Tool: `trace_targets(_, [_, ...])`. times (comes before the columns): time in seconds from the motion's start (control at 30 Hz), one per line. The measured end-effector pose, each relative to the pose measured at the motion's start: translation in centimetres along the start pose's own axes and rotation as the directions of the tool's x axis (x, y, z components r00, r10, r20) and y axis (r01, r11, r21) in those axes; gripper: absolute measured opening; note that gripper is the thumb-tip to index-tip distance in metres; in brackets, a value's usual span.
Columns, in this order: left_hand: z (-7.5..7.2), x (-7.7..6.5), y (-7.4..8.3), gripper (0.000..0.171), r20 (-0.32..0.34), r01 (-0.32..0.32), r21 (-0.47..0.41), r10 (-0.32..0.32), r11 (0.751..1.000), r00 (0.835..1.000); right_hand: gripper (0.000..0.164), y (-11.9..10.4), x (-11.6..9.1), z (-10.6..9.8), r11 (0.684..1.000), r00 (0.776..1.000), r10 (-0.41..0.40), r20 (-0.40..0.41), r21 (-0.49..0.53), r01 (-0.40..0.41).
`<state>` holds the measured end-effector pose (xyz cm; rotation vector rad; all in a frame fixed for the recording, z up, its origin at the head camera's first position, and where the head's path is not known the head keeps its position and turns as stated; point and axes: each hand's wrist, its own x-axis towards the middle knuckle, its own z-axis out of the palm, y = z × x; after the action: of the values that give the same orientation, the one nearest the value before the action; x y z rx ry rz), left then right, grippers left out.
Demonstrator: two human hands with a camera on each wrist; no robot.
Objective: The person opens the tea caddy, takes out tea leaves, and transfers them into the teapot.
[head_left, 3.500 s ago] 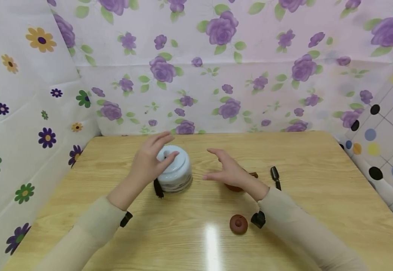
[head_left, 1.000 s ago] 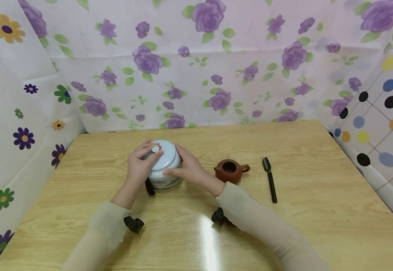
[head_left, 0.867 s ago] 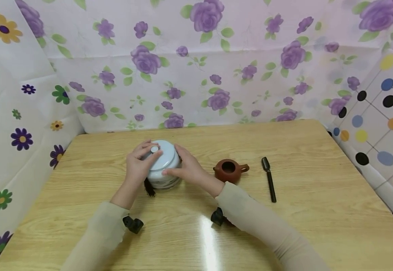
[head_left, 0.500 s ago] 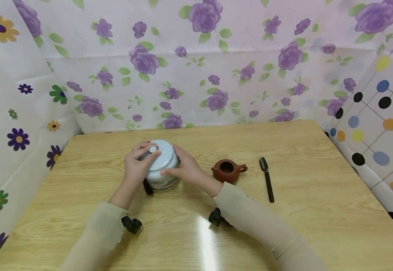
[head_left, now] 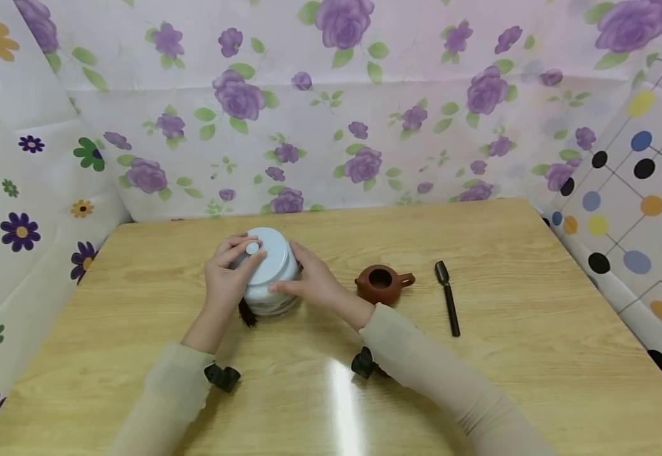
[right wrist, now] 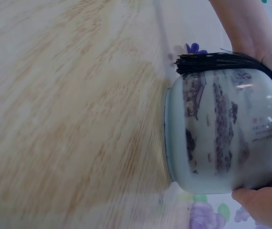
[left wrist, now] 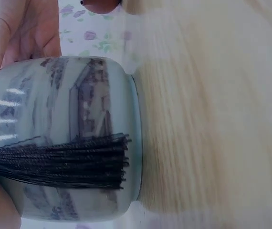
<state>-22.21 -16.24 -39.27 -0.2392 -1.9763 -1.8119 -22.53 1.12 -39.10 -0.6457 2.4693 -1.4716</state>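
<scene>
Right hand moved in; fingers round jar.

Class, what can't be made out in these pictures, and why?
Inside of the jar: head view, hidden by the lid.
Upper end of the black tassel: left wrist view, cut off by left edge.
Most of the teapot: left wrist view, cut off by top edge.
Small writing on the jar: right wrist view, too small and blurred.

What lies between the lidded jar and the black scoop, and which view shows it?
The brown teapot and, against the jar, the right hand; the head view shows both.
</scene>
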Motion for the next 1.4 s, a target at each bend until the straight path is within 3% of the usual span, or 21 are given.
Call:
trace_targets(0.33, [-0.2,0.4,0.2,0.023,0.001,-0.049,-0.020,0.049,0.999,0.999,0.096,-0.1,0.0,-0.1,1.000,1.000,-0.008,-0.008,0.014,0.009])
trace_targets(0.67, [-1.8,1.1,2.1,0.026,-0.029,-0.046,0.011,0.046,0.999,0.999,0.093,0.3,0.1,-0.1,0.999,0.999,-0.034,-0.034,0.016,0.035])
trace_targets(0.97, [-5.3,0.4,3.1,0.027,-0.094,0.064,0.135,-0.052,0.989,0.994,0.095,0.3,0.0,0.2,0.999,0.999,-0.004,-0.040,0.031,0.005])
trace_targets(1.13, [-6.8,-0.6,2.9,0.026,-0.140,0.114,0.132,-0.096,0.985,0.985,0.096,0.3,-0.1,0.4,0.999,0.999,0.001,-0.039,0.051,0.001])
trace_targets(1.27, [-7.5,-1.9,2.9,0.027,-0.148,0.163,0.103,-0.147,0.981,0.978,0.095,0.4,-0.2,0.4,0.999,0.999,-0.003,-0.043,0.052,0.005])
trace_targets(1.4, [-8.1,-3.3,2.9,0.028,-0.117,0.208,0.167,-0.190,0.964,0.975,0.096,0.4,-0.3,0.3,0.999,0.999,0.008,-0.043,0.049,-0.006])
